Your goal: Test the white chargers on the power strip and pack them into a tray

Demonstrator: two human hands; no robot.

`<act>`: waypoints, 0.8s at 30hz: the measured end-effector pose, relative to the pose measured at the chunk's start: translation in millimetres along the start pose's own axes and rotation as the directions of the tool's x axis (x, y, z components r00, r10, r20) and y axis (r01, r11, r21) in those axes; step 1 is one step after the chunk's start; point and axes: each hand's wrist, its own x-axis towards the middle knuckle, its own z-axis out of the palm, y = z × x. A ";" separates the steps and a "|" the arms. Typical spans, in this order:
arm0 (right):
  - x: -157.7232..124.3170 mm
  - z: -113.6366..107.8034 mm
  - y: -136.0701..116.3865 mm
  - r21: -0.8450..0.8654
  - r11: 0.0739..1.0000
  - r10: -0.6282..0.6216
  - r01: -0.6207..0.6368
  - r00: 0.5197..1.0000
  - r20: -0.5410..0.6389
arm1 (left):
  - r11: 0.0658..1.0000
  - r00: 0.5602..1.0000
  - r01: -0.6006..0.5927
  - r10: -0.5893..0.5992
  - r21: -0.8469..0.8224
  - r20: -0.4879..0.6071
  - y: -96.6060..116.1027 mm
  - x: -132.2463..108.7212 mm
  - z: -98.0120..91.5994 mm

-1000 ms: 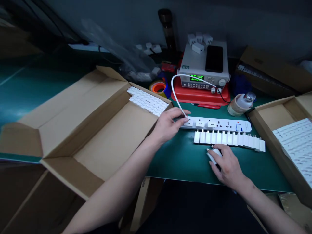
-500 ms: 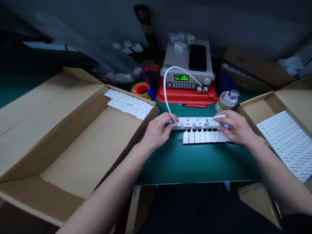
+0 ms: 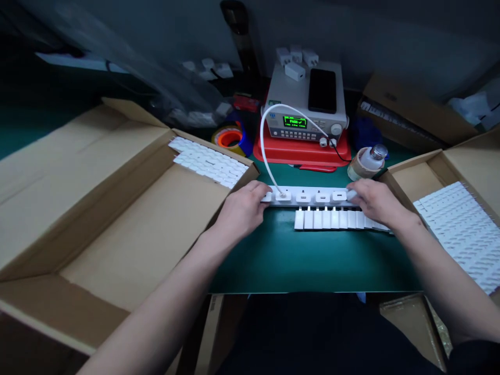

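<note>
My left hand (image 3: 245, 206) closes its fingers around a white USB charger (image 3: 266, 197) at the left end of a white power strip (image 3: 293, 203). My right hand (image 3: 377, 202) pinches another white charger (image 3: 351, 194) at the strip's right end, partly hidden by the fingers. Between the hands, several chargers sit in the strip. A white cable (image 3: 262, 140) is plugged into the charger (image 3: 283, 196) beside my left hand. In front of the strip lies a row of loose white chargers (image 3: 321, 220), prongs towards it.
Behind the strip, a test instrument (image 3: 277, 86) showing PASS stands on a red tray (image 3: 269, 152), with a phone (image 3: 322, 91) on top. Open cardboard boxes (image 3: 144, 245) holding white chargers flank the work on both sides. A bottle (image 3: 371, 156) stands in a tape roll.
My left hand has moved from the cable's plug to the leftmost charger. My right hand has shifted off one charger to the strip's right end. The display now reads PASS.
</note>
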 end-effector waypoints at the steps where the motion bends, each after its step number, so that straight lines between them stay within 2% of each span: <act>1: -4.7 7.6 1.6 0.023 1.000 -0.009 0.009 0.999 -0.032 | 1.000 1.000 -0.005 0.005 -0.030 -0.007 -1.8 0.5 -2.9; 4: -10.0 14.9 -0.3 0.021 1.000 -0.003 0.004 1.000 -0.030 | 0.988 0.999 -0.021 0.026 -0.153 0.025 -3.8 -0.2 -12.1; 7: 3.7 0.2 -15.3 0.010 1.000 -0.019 0.018 0.999 0.046 | 0.966 0.992 0.028 0.005 -0.257 0.128 1.7 -1.0 -12.2; 9: 25.4 -9.3 -35.7 0.087 0.994 -0.069 0.068 0.998 0.008 | 0.960 0.989 0.041 0.000 -0.276 0.148 8.5 1.0 -5.5; 12: 69.5 -9.3 -77.4 0.248 0.962 -0.084 0.112 0.989 -0.124 | 0.963 0.995 0.030 -0.002 -0.270 0.104 17.2 6.5 8.1; 14: 96.6 -3.8 -102.3 0.293 0.948 -0.097 0.125 0.989 -0.111 | 0.955 0.996 0.055 -0.033 -0.293 0.077 19.3 9.1 14.9; 16: 113.2 -0.4 -116.4 0.328 0.933 -0.131 0.150 0.988 -0.080 | 0.937 0.995 0.082 -0.058 -0.339 0.082 18.3 9.8 18.4; 18: 115.4 -1.3 -118.1 0.397 0.902 -0.131 0.171 0.983 -0.125 | 0.916 0.992 0.115 -0.082 -0.385 0.100 16.0 9.4 20.0; 20: 105.5 -3.9 -111.3 0.461 0.870 -0.084 0.173 0.975 -0.207 | 0.895 0.990 0.130 -0.094 -0.428 0.105 14.7 9.0 21.6; 22: 90.2 -4.5 -102.3 0.445 0.884 -0.046 0.143 0.974 -0.222 | 0.868 0.990 0.133 -0.098 -0.478 0.097 16.2 8.7 24.2; 24: 76.5 -1.4 -95.5 0.362 0.924 -0.054 0.120 0.981 -0.185 | 0.813 0.994 0.110 -0.086 -0.571 0.070 20.6 8.0 26.2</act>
